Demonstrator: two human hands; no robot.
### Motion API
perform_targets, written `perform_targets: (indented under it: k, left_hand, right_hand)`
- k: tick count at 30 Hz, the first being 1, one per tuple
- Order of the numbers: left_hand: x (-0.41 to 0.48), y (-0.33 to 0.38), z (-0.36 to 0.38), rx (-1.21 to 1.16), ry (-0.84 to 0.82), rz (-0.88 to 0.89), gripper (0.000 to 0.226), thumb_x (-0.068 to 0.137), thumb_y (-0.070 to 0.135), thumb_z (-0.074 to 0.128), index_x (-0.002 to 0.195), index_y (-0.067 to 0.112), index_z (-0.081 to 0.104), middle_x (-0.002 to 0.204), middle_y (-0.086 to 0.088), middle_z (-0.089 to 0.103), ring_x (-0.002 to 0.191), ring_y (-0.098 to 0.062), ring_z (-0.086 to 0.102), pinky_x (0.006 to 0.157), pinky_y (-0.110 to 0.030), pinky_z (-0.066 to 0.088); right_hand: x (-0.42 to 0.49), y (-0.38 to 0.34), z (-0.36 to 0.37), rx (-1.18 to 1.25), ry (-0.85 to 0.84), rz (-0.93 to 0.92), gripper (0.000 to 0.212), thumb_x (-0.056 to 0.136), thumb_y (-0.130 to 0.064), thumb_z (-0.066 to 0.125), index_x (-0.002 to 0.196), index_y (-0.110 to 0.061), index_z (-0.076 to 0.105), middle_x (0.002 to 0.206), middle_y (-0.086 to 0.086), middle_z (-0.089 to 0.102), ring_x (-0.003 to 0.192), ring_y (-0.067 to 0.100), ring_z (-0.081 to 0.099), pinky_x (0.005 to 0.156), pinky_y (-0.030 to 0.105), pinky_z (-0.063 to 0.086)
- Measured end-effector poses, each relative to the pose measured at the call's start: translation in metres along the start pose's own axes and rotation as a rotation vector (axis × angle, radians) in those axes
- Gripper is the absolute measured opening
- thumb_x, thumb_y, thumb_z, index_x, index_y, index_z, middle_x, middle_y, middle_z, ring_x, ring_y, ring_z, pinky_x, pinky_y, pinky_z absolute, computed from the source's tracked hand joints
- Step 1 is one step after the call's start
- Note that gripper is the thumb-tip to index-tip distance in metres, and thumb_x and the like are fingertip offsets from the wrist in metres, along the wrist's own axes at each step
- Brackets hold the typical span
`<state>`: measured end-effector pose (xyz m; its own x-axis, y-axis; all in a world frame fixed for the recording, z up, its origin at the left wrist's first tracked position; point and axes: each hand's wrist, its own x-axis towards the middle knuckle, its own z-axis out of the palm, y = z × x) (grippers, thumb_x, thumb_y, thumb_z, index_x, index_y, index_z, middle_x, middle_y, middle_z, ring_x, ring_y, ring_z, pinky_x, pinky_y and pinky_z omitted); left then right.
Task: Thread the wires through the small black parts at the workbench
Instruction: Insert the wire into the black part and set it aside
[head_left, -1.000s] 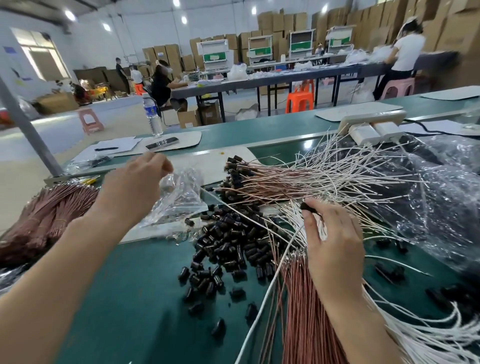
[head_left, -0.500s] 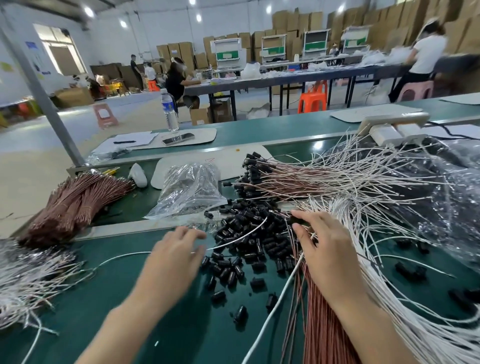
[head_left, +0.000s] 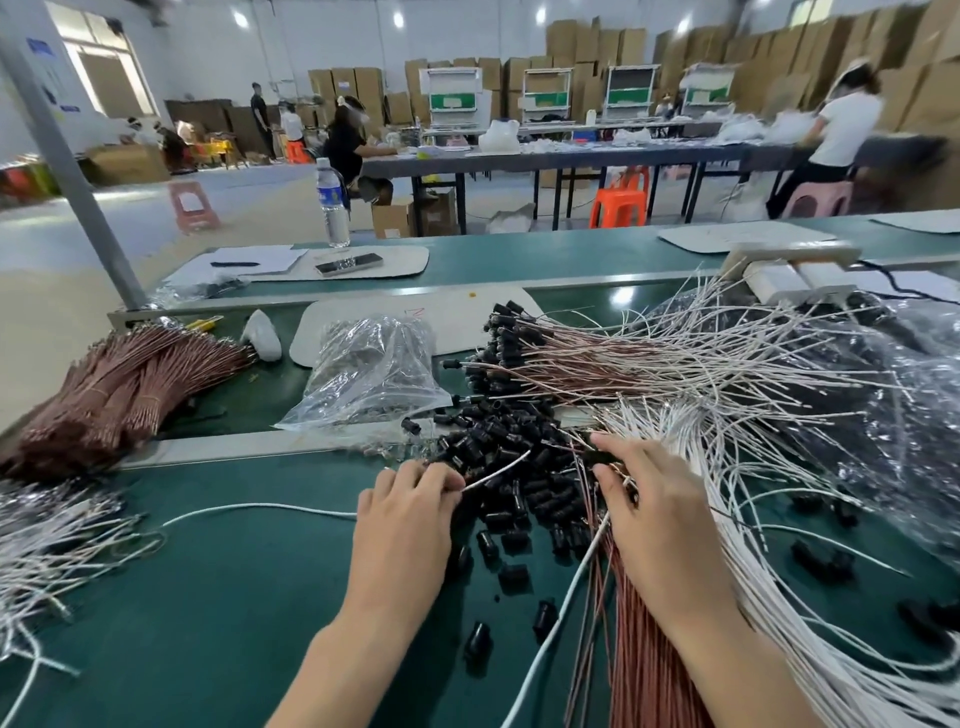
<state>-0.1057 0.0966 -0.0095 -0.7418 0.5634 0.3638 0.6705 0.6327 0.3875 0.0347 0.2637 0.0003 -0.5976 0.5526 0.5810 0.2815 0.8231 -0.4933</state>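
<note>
The loose black parts lie in 1 pile on the green bench between the 2 hands, I think for a short reach. The left hand, fingers curled narrow, pinches a white wire with its tip pointing at the right hand, whose thumb and forefinger seem to pinch 1 black part.

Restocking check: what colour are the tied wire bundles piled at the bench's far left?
The wire bundles are reddish-brown; head view.

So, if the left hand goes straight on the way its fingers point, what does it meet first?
Most likely the pile of small black parts just beyond the left hand, which pinches a white wire; depth is hard to judge.
</note>
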Motion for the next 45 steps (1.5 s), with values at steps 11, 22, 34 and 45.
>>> perform_targets:
  k: [11,22,34,45]
  left_hand:
    - [-0.013,-0.001,-0.001,-0.432,0.121,0.120,0.021,0.100,0.005,0.056,0.102,0.025,0.060,0.102,0.016,0.055,0.103,-0.004,0.047,0.090,-0.035,0.044]
    - [-0.013,-0.002,0.000,-0.407,0.120,0.180,0.024,0.100,0.003,0.056,0.102,0.026,0.060,0.102,0.017,0.054,0.105,-0.004,0.047,0.088,-0.034,0.043]
    - [-0.013,-0.002,0.002,-0.394,0.143,0.107,0.015,0.103,0.013,0.053,0.105,0.026,0.060,0.102,0.017,0.054,0.102,-0.005,0.048,0.090,-0.033,0.043]
    - [-0.011,0.000,0.001,-0.375,0.135,0.077,0.016,0.102,0.008,0.055,0.103,0.023,0.060,0.102,0.014,0.056,0.097,-0.009,0.047,0.090,-0.037,0.044]
  right_hand:
    - [-0.003,0.004,-0.002,0.069,0.000,0.018,0.038,0.090,0.001,0.069,0.116,-0.026,0.077,0.109,-0.002,0.064,0.096,0.013,0.059,0.089,0.028,0.052]
    - [-0.003,0.004,0.002,0.189,-0.157,0.051,0.031,0.096,-0.045,0.056,0.125,-0.041,0.065,0.116,-0.020,0.051,0.110,0.000,0.053,0.088,0.006,0.037]
    - [-0.005,-0.001,0.001,0.210,-0.153,-0.039,0.026,0.092,-0.045,0.059,0.107,-0.032,0.076,0.107,-0.022,0.058,0.100,0.012,0.061,0.088,0.037,0.055]
    - [-0.006,0.002,0.004,0.221,-0.163,0.021,0.015,0.091,-0.041,0.065,0.096,-0.031,0.075,0.105,-0.022,0.056,0.087,0.007,0.062,0.079,0.032,0.055]
